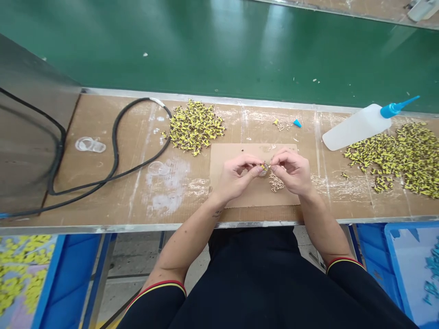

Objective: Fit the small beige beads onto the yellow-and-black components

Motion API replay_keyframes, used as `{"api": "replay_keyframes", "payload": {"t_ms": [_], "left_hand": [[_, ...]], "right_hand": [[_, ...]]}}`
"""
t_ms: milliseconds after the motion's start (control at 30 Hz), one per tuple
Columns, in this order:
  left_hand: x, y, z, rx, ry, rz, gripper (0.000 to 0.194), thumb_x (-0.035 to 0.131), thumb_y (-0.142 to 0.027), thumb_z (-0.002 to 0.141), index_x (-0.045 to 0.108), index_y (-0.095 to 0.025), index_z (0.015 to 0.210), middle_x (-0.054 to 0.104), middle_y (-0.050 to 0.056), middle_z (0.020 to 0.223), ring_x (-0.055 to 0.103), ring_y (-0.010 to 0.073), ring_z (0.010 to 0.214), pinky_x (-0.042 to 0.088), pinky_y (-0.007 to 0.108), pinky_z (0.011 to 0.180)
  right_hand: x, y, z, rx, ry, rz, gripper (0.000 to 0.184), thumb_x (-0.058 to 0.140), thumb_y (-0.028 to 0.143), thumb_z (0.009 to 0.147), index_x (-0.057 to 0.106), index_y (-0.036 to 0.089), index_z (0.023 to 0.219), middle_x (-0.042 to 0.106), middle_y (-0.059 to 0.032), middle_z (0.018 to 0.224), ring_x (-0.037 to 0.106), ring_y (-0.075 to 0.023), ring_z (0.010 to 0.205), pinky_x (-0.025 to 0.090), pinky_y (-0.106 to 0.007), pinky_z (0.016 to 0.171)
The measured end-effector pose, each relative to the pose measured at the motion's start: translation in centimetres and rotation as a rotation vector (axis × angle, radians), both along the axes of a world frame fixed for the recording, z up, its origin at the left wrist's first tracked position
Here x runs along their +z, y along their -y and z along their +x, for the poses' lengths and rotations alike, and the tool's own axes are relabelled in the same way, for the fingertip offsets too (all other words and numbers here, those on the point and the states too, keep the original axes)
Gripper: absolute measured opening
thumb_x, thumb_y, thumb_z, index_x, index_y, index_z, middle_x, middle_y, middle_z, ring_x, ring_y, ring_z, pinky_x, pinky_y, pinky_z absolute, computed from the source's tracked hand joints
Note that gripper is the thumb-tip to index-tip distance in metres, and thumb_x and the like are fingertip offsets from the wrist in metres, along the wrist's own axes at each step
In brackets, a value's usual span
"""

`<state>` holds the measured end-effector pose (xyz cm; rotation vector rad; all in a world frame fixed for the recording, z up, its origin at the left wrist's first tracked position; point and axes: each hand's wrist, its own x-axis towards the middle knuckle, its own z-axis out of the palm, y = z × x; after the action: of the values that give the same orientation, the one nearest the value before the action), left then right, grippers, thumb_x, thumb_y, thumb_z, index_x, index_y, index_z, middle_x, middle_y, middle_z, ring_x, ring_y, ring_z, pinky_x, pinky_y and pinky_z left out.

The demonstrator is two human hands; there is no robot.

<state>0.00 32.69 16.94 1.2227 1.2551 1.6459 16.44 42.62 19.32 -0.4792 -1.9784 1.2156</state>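
Observation:
My left hand (238,176) pinches a small yellow and dark piece (263,167) between thumb and fingertips. Close beside it, my right hand (291,170) is closed in a pinch on something tiny and pale, too small to name. Both hands meet above a cardboard sheet (236,197). A small clear round dish (263,172) shows just under the fingertips. Partly behind my right fingers lies a heap of tiny pale pieces (276,183) on the sheet.
Yellow and dark pieces form one pile (195,125) at left and another (408,157) at right. A white squeeze bottle (358,127) lies by the right pile. A black cable (115,151) loops at left. Blue crates (73,269) stand below the table. A blue cap (297,123) lies behind the sheet.

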Motion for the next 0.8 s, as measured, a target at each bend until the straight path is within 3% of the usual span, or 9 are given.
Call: {"api": "replay_keyframes", "payload": {"t_ms": [200,800], "left_hand": [[-0.03,-0.03,0.0,0.006,-0.032,0.022,0.016,0.076,-0.035,0.09,0.08,-0.02,0.095,0.079,0.008,0.094,0.073,0.0149,0.082,0.058,0.026,0.072],[-0.06,0.09,0.35,0.029,-0.081,0.061,0.01,0.076,-0.028,0.09,0.08,-0.02,0.095,0.078,0.007,0.093,0.07,0.0134,0.079,0.054,0.025,0.067]], "right_hand": [[-0.32,0.34,-0.28,0.02,-0.037,-0.007,0.006,0.068,0.022,0.09,0.07,0.024,0.086,0.066,-0.002,0.08,0.063,-0.0159,0.074,0.054,-0.03,0.064],[-0.34,0.56,-0.77,-0.014,-0.032,0.037,0.009,0.065,0.015,0.087,0.07,0.022,0.082,0.066,-0.0006,0.078,0.06,-0.0126,0.067,0.051,-0.027,0.059]]}}
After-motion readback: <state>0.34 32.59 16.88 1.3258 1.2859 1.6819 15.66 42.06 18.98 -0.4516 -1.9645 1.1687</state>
